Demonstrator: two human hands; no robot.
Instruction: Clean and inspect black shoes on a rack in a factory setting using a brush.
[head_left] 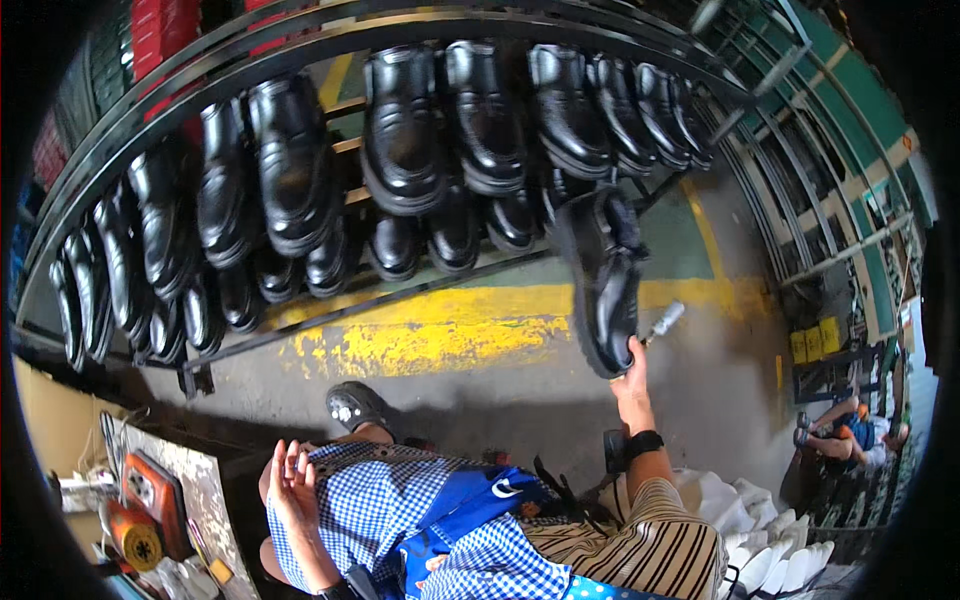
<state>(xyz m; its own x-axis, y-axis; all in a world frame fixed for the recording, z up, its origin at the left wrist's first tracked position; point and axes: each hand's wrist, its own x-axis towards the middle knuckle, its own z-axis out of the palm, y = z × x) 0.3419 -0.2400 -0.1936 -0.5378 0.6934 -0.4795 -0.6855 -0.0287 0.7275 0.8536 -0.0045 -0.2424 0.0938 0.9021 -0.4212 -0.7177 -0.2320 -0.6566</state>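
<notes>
My right hand [630,375] is closed on the toe end of a black leather shoe [602,275], held out in front of me below the rack's right half. The shoe's heel end points up, close to the shoes on the rack. Beside these fingers sticks out a small pale cylindrical thing [666,319], perhaps a brush head on a thin handle; its grip is hidden. My left hand [292,490] is raised over the checked blue apron [370,490], fingers stretched and apart, holding nothing. Glossy black shoes [405,140] line the rack in two tiers, toes toward me.
The metal shoe rack [300,52] spans the far side. At lower left stands a worn workbench [215,490] with an orange tool [130,530]. White pieces [775,555] are heaped at lower right. A person [850,440] sits farther off, right. Another foot-worn clog [355,408] rests on the floor.
</notes>
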